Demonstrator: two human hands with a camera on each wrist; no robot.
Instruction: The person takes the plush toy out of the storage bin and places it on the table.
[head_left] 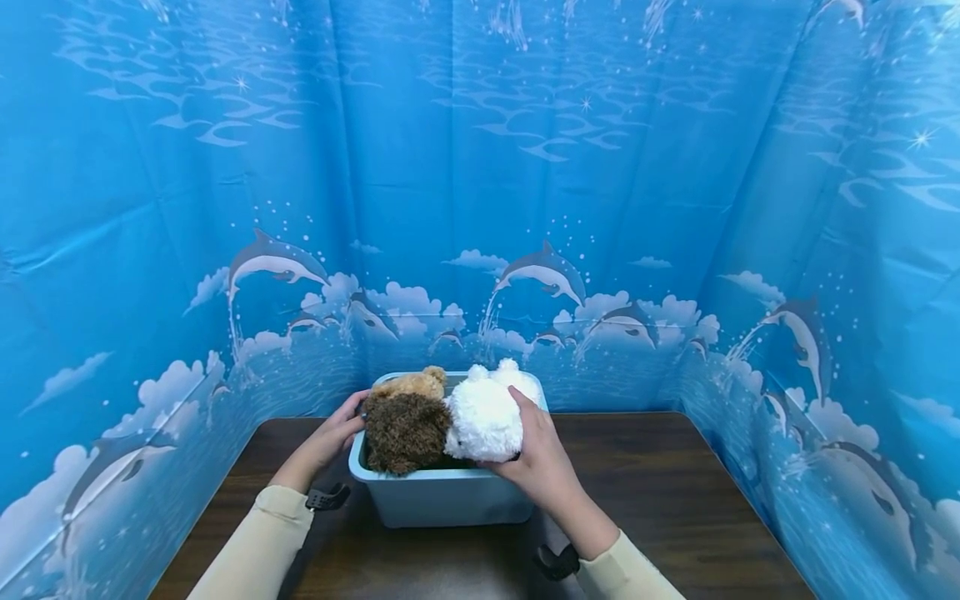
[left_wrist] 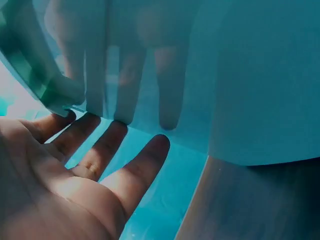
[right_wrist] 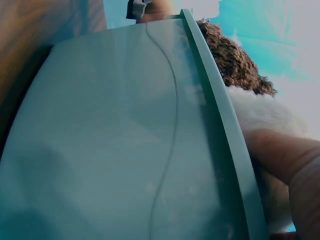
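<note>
White plush (head_left: 483,421) within right grip (head_left: 542,454)

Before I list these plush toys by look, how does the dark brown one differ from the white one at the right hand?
The dark brown plush has curly-looking dark fur; the white plush has bright, fluffy fur. The right hand grips the white plush, while the dark brown plush lies outside that hand's grip. Both are furry and show above the bin's rim.
</note>
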